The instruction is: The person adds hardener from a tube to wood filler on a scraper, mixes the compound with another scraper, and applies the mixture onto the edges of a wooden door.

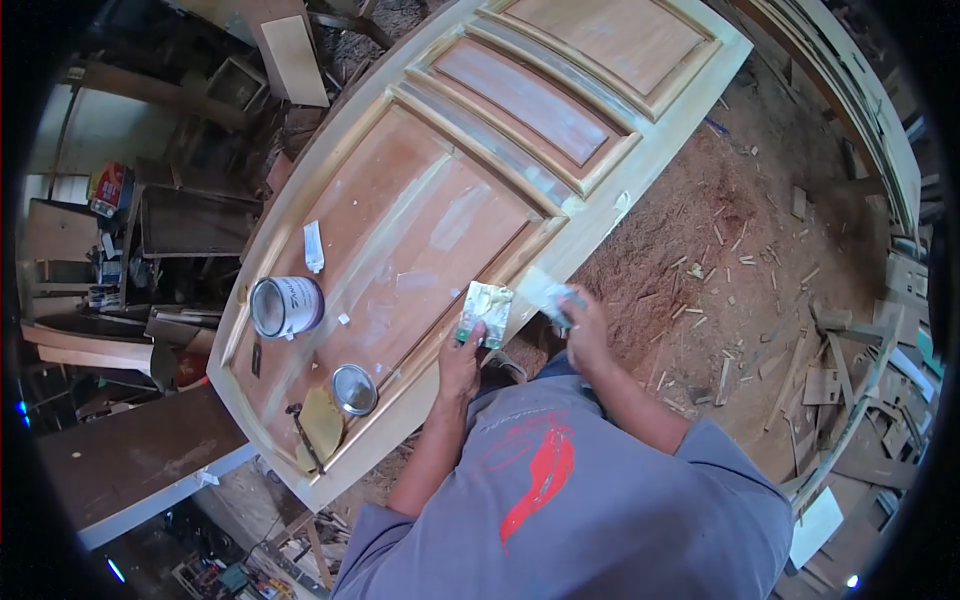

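Observation:
My left hand (462, 365) grips a small flat putty plate (487, 312) smeared with pale filler, just over the near edge of a wooden panelled door (400, 240). In my right hand (585, 325) is a flat scraper (548, 295), blurred, at the door's edge to the right of the plate. On the door's left part stand an open can (288, 307) and a white tube (314, 247). Its round lid (354, 390) lies nearer me, beside a yellowish sheet (322, 425) and a dark-handled tool (304, 438).
Wood scraps and sawdust cover the floor (690, 250) at the right. A dark bench (150, 450) adjoins the door's lower left corner. Shelves with clutter stand at the far left, and a wooden frame (850, 400) leans at the right.

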The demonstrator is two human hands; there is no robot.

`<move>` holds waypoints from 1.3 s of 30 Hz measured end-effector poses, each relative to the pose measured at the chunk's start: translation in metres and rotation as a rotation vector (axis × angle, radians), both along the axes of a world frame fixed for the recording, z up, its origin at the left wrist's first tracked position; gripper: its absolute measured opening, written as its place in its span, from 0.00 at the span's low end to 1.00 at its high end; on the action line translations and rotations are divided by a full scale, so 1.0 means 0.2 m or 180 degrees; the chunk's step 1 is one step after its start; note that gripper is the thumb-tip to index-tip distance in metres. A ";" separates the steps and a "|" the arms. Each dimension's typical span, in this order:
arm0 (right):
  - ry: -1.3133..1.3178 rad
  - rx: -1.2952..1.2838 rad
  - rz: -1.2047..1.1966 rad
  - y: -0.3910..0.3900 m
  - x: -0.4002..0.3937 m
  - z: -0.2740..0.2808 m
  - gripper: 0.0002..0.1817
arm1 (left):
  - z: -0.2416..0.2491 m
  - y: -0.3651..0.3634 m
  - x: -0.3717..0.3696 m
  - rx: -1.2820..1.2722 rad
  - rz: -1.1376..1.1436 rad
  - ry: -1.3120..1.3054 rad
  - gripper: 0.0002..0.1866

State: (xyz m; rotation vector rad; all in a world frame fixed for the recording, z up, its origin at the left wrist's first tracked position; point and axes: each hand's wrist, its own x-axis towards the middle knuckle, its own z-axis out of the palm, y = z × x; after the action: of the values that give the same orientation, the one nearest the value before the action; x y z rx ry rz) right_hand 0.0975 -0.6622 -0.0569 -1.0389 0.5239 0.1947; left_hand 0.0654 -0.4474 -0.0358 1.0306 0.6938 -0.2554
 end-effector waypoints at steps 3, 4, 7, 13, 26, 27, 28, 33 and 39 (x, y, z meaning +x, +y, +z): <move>-0.0287 -0.0616 0.0310 0.20 -0.11 0.11 0.16 | -0.01 -0.02 -0.04 -0.0195 -0.0107 -0.0023 0.18; -0.0446 -0.0710 0.0292 0.26 -0.14 0.14 0.16 | -0.01 -0.01 -0.05 -0.0283 -0.0114 -0.0038 0.18; -0.0622 -0.1725 0.0638 0.33 -0.23 0.26 0.16 | 0.02 0.02 -0.10 -0.0342 -0.0309 -0.0032 0.18; -0.1515 -0.2741 0.0721 0.45 -0.37 0.29 0.14 | 0.00 0.11 -0.16 -0.0919 -0.0288 -0.0226 0.20; -0.0221 -0.0654 0.0237 0.49 -0.47 0.19 0.12 | 0.14 0.17 -0.20 -0.1027 -0.0772 -0.0398 0.24; -0.0301 -0.0868 0.0210 0.50 -0.46 0.20 0.11 | 0.15 0.17 -0.20 -0.0987 -0.0809 -0.0405 0.24; -0.0382 -0.1086 0.0184 0.50 -0.46 0.20 0.11 | 0.15 0.17 -0.20 -0.0950 -0.0844 -0.0415 0.24; 0.0165 -0.0064 -0.0182 0.46 -0.40 0.23 0.09 | 0.14 0.14 -0.19 -0.0279 -0.1245 -0.0149 0.24; -0.0126 -0.0550 -0.0712 0.26 -0.24 0.07 0.09 | 0.08 0.14 -0.19 0.0057 -0.1435 0.0100 0.25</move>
State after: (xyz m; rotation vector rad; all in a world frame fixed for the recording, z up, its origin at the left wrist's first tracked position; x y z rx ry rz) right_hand 0.0486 -0.6105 -0.0438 -1.1401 0.6245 -0.0701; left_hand 0.0265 -0.4194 -0.0189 1.1956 0.4849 -0.6580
